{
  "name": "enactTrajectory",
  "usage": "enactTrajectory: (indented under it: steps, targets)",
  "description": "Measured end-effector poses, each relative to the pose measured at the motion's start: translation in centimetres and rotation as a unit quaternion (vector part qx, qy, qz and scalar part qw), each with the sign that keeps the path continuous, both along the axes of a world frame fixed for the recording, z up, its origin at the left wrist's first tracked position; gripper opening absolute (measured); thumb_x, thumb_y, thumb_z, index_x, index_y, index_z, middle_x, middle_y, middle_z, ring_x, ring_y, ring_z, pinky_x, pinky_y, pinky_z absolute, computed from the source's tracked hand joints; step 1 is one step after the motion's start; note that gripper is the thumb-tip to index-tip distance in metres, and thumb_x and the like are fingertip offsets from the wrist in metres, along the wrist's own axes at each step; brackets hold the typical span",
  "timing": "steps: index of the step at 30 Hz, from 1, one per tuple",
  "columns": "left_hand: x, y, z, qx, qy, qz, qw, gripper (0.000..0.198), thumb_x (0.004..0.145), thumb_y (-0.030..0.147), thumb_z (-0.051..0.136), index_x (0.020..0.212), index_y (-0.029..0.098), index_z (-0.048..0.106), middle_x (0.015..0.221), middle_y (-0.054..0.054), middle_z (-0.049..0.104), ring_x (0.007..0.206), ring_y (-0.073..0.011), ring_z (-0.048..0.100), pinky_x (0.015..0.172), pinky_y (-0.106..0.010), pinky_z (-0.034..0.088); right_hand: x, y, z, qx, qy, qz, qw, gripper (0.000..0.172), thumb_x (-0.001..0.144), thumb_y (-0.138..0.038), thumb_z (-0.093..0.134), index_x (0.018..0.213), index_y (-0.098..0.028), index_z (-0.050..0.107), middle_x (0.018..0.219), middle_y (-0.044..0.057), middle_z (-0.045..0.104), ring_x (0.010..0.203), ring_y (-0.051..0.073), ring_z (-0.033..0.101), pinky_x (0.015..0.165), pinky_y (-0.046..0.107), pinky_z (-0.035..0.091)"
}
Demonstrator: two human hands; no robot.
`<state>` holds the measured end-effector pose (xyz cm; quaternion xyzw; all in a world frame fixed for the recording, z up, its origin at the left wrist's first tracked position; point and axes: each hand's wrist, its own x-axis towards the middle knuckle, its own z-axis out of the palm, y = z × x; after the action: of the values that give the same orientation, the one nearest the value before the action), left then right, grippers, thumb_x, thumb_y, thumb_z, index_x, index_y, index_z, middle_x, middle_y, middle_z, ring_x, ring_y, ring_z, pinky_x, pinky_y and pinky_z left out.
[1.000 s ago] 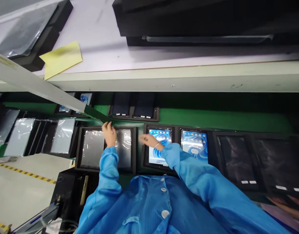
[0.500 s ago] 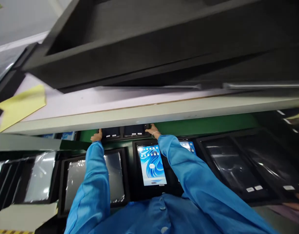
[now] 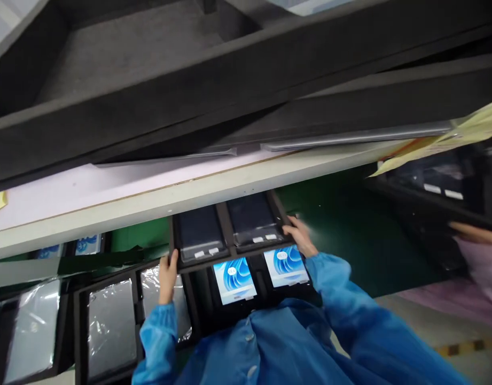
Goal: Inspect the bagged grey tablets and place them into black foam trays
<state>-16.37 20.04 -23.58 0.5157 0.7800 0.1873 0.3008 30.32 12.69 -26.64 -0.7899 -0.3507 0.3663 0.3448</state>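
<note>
1. Held piece: a matt black tray [image 3: 231,252] is spanning the space between the two hands, its rear part disappearing beneath the shelf edge [image 3: 149,204] and its front rim slanting slightly across the view.
2. Contents: the tray is carrying two tablets side by side in separate recesses, a narrow black divider running between them. The left dark tablet [image 3: 201,232] and the right dark tablet [image 3: 251,218] are both showing a blue-black, unlit face and a glossy border that is catching the light.
3. Markings: two small white labels [image 3: 213,251] are lying near the front end of each dark tablet, their print appearing too small to read.
4. Left hand [image 3: 168,278]: it is gripping the tray's left side at the front corner, the thumb showing uppermost.
5. Right hand [image 3: 301,236]: it is gripping the tray's right side, somewhat back from the front corner.
6. Surroundings: the tray is covering the upper ends of two lit tablets [image 3: 234,280] displaying blue swirls; whether it is touching them, one cannot tell. Silvery tablets [image 3: 111,326] in shiny film are lying to the left, while green counter [image 3: 350,235] is showing to the right.
</note>
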Motion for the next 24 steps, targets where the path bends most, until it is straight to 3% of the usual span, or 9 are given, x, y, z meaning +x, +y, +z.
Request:
enactTrajectory:
  steps: [4, 6, 8, 10, 11, 13, 17, 21, 24]
  targets:
    - [2.7, -13.1, -0.8, 0.021, 0.026, -0.006, 0.999, 0.051, 0.092, 0.068, 0.045, 0.1, 0.026, 0.073, 0.104, -0.014, 0.07, 0.114, -0.0373, 0.069, 0.109, -0.053, 0.054, 3.6, -12.1, 1.2, -0.015, -0.065, 0.021, 0.998, 0.029, 0.1, -0.046, 0.068, 0.102, -0.017, 0.067, 0.1, 0.003, 0.067, 0.091, 0.019, 0.066, 0.085, 0.039, 0.058]
    - [4.0, -18.0, -1.1, 0.025, 0.045, 0.004, 0.999, 0.05, 0.093, 0.066, 0.045, 0.108, 0.028, 0.074, 0.108, -0.015, 0.066, 0.119, -0.0393, 0.067, 0.111, -0.055, 0.053, 3.7, -16.0, 1.4, -0.027, -0.099, 0.033, 0.994, 0.024, 0.099, -0.047, 0.065, 0.098, -0.023, 0.069, 0.098, 0.005, 0.066, 0.095, 0.023, 0.065, 0.089, 0.042, 0.056]
    - [6.0, -20.8, -1.2, 0.035, 0.068, -0.007, 0.997, 0.055, 0.094, 0.063, 0.049, 0.127, 0.025, 0.07, 0.129, -0.021, 0.061, 0.137, -0.0417, 0.058, 0.118, -0.056, 0.047, 2.4, -17.8, 1.4, -0.039, -0.143, 0.039, 0.988, 0.029, 0.095, -0.047, 0.061, 0.112, -0.025, 0.071, 0.113, 0.015, 0.065, 0.115, 0.036, 0.061, 0.101, 0.054, 0.05]
    - [9.4, -21.5, -1.5, 0.049, 0.104, -0.061, 0.991, 0.069, 0.095, 0.058, 0.052, 0.148, 0.015, 0.058, 0.156, -0.028, 0.045, 0.156, -0.0439, 0.036, 0.127, -0.058, 0.035, -0.3, -17.4, 1.1, -0.041, -0.184, 0.051, 0.981, 0.057, 0.092, -0.048, 0.056, 0.14, -0.017, 0.062, 0.143, 0.025, 0.052, 0.143, 0.049, 0.042, 0.115, 0.067, 0.036]
    - [11.5, -21.1, -1.7, 0.052, 0.127, -0.105, 0.985, 0.076, 0.096, 0.056, 0.052, 0.156, 0.009, 0.049, 0.165, -0.031, 0.034, 0.162, -0.0451, 0.024, 0.129, -0.06, 0.029, -2.0, -16.6, 0.8, -0.038, -0.199, 0.062, 0.977, 0.071, 0.092, -0.05, 0.053, 0.153, -0.013, 0.05, 0.157, 0.027, 0.039, 0.153, 0.05, 0.027, 0.119, 0.071, 0.028]
    - [16.0, -19.3, -2.2, 0.035, 0.167, -0.146, 0.974, 0.086, 0.097, 0.056, 0.054, 0.164, 0.005, 0.034, 0.173, -0.033, 0.019, 0.164, -0.05, 0.005, 0.128, -0.07, 0.019, -5.8, -14.5, 0.2, -0.03, -0.204, 0.118, 0.971, 0.086, 0.092, -0.056, 0.057, 0.162, -0.01, 0.035, 0.17, 0.027, 0.022, 0.161, 0.045, 0.011, 0.126, 0.068, 0.019]
    - [22.6, -15.4, -3.0, -0.032, 0.212, -0.177, 0.961, 0.09, 0.096, 0.048, 0.061, 0.166, 0.004, 0.028, 0.174, -0.034, 0.013, 0.158, -0.0632, 0.001, 0.115, -0.09, 0.006, -11.4, -10.8, -1.1, -0.05, -0.195, 0.175, 0.964, 0.103, 0.081, -0.048, 0.076, 0.164, -0.009, 0.029, 0.174, 0.032, 0.01, 0.161, 0.051, -0.004, 0.122, 0.078, 0.001]
    - [22.7, -14.6, -1.9, -0.032, 0.205, -0.181, 0.961, 0.078, 0.096, 0.029, 0.061, 0.166, 0.011, 0.032, 0.174, -0.03, 0.015, 0.159, -0.0616, 0.007, 0.113, -0.092, 0.011, -11.5, -10.3, -0.7, -0.06, -0.162, 0.172, 0.97, 0.111, 0.07, -0.032, 0.08, 0.165, -0.013, 0.026, 0.175, 0.029, 0.001, 0.16, 0.052, -0.012, 0.118, 0.083, -0.001]
    - [18.6, -14.8, 1.0, -0.026, 0.174, -0.195, 0.965, 0.082, 0.097, 0.029, 0.059, 0.169, 0.017, 0.024, 0.174, -0.026, 0.025, 0.159, -0.0514, 0.029, 0.118, -0.074, 0.036, -8.2, -11.6, 1.0, -0.04, -0.104, 0.156, 0.981, 0.12, 0.065, -0.03, 0.079, 0.168, -0.017, 0.019, 0.176, 0.025, 0.009, 0.161, 0.051, 0.006, 0.122, 0.077, 0.018]
